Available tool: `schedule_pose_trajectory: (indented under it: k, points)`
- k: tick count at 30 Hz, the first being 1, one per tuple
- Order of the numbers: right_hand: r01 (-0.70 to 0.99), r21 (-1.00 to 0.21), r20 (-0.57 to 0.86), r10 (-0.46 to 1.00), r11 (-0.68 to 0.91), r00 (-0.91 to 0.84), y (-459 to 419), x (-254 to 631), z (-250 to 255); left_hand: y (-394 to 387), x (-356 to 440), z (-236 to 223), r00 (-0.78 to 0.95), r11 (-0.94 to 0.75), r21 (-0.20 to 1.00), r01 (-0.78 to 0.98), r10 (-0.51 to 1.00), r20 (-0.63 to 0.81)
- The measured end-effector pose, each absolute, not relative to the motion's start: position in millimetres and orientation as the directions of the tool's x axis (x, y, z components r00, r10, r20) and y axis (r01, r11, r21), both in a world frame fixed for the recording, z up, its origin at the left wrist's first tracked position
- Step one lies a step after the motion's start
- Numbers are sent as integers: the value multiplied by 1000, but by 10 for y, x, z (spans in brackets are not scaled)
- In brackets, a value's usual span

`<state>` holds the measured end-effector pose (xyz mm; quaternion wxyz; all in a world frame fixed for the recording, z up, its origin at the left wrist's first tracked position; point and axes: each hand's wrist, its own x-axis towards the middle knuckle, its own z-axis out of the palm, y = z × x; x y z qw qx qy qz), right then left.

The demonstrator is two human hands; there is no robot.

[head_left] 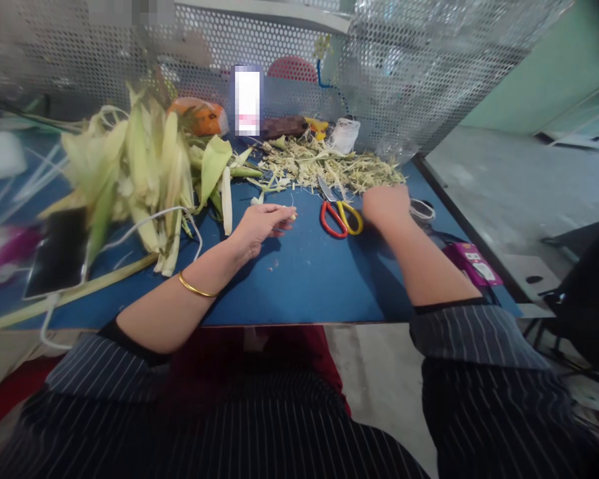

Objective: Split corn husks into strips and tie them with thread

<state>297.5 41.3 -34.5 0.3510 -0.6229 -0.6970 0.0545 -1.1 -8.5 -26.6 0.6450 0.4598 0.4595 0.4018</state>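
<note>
My left hand (264, 225) is closed in a pinch around a small pale strip of corn husk (258, 199), whose end sticks out above the fingers. A fine thread-like strand rises near the fingertips. My right hand (387, 205) is curled in at the right end of a heap of shredded husk (324, 166). Its fingers are turned away, so whatever they hold is hidden. Between the hands lie scissors (335, 216) with one red and one yellow handle, blades toward the heap. Large corn husks (150, 159) are piled left of my left hand.
On the blue table (299, 286), a phone (58, 253) with a white cable lies at left. An orange packet (199, 116) and a crumpled white bag (345, 135) stand at the back, before a perforated metal panel (289, 33). A purple packet (473, 263) lies by the right edge.
</note>
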Motion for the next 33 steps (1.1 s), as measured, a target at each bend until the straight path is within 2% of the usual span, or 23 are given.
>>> schedule_pose_trajectory:
  k: [2, 4, 6, 8, 13, 15, 19, 23, 27, 31, 33]
  points:
    - [885, -455, 415, 903, 100, 111, 315, 3005, -217, -93, -7, -258, 269, 258, 961, -101, 937, -224]
    - [946, -316, 349, 919, -68, 182, 180, 2971, -64, -98, -1, -262, 281, 255, 962, -94, 934, -220]
    - [935, -355, 302, 946, -3, 117, 20, 2873, 58, -97, 1, -273, 288, 230, 970, -77, 937, -199]
    - [909, -404, 348, 936, 99, 52, -152, 2739, 111, -91, -3, -280, 293, 180, 982, -61, 943, -155]
    - [922, -273, 543, 835, 276, -90, -553, 2458, -55, -89, -8, -257, 322, 99, 993, -59, 944, -75]
    - [926, -181, 555, 812, 330, -181, -666, 2380, -176, -100, 0, -243, 345, 106, 992, -64, 935, -77]
    - [914, 78, 426, 816, 397, -391, -835, 2158, -357, -137, 18, -215, 422, 227, 971, -70, 889, -177]
    - [857, 244, 370, 773, 455, -515, -995, 1848, -411, -191, 26, -179, 545, 369, 929, -15, 782, -302]
    - [776, 279, 431, 649, 565, -627, -1097, 1604, -440, -225, 22, -179, 604, 475, 878, 60, 684, -410]
    - [671, 314, 383, 556, 672, -737, -1138, 1485, -488, -202, 2, -203, 711, 557, 827, 78, 551, -438]
    - [628, 322, 360, 521, 709, -774, -1171, 1503, -475, -176, -3, -205, 717, 597, 800, 58, 533, -450]
